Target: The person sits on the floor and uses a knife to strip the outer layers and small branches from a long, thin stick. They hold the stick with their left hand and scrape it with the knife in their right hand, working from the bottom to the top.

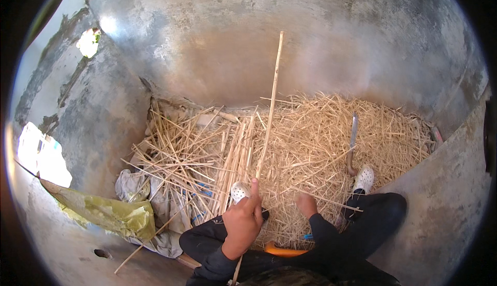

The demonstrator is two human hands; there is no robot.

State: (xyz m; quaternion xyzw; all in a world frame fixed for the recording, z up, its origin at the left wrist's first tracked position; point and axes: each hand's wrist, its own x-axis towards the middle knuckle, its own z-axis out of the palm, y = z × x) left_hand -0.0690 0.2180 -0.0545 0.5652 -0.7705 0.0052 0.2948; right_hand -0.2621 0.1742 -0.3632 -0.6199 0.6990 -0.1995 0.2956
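My left hand [242,229] is closed round a long, pale split stick [273,91], its index finger stretched along it. The stick rises, slightly tilted, toward the back wall, and its lower end comes out below my wrist. My right hand [306,204] is closed low over the shavings, right of the stick and apart from it. A thin strip [336,202] runs past its knuckles; whether the fingers grip it or something else is hidden. Ahead of my right shoe [364,179] lies a long blade [353,136] with a curved wooden handle.
A thick heap of pale shavings [321,136] covers the floor ahead. Loose sticks [181,146] lie crossed at the left, beside a bundle of straighter strips [235,154]. Yellow-green sheeting [114,216] hangs near the left wall. Bare grey walls [222,37] enclose the spot.
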